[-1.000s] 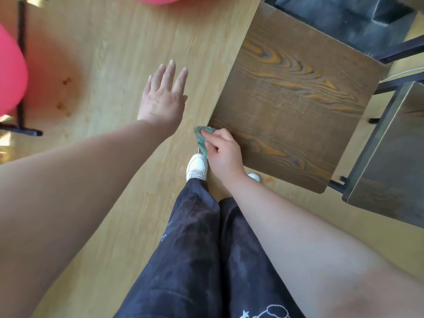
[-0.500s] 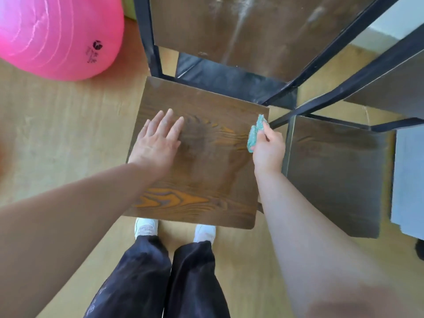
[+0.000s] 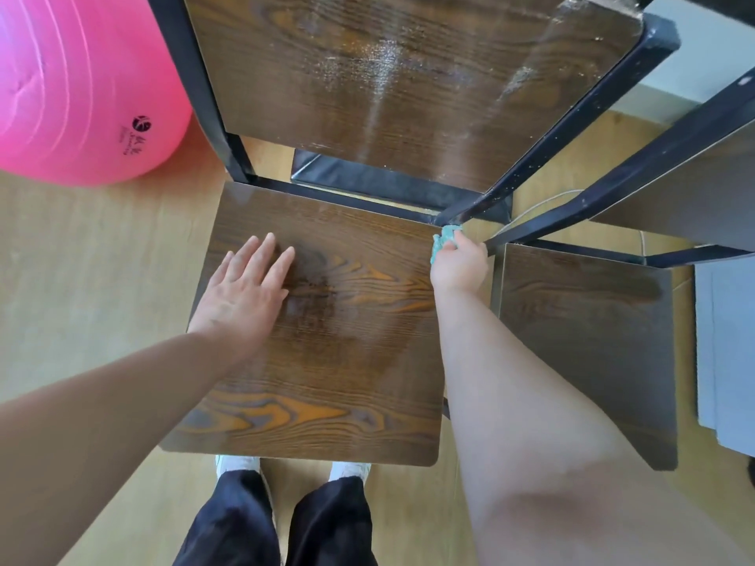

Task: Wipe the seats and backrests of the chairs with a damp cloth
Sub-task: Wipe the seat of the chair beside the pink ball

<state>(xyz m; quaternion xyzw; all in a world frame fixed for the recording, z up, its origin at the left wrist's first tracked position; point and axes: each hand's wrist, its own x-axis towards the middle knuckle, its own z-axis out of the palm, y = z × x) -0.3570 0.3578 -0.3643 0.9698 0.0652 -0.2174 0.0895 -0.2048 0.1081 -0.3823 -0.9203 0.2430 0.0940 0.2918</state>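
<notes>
I'm watching the view swing square onto the dark brown wood-grain chair seat (image 3: 327, 353) over the last second. The small teal cloth (image 3: 443, 243) is now sitting at the seat's far right corner, just beside the black metal frame post (image 3: 572, 125); half a second ago it was nearer me on the right edge. The right hand (image 3: 459, 267) is gripping it bunched, fingers curled round it, arm reaching forward. The left hand (image 3: 241, 292), over the floor a second ago, is lying flat on the seat's left half, fingers straight, bracing. I'm judging the seat pass to be finishing. The matching wood-grain backrest (image 3: 388, 83) is showing wet streaks; I can't tell if it's fully wiped. The neighbouring chair seat (image 3: 584, 341) is waiting.
</notes>
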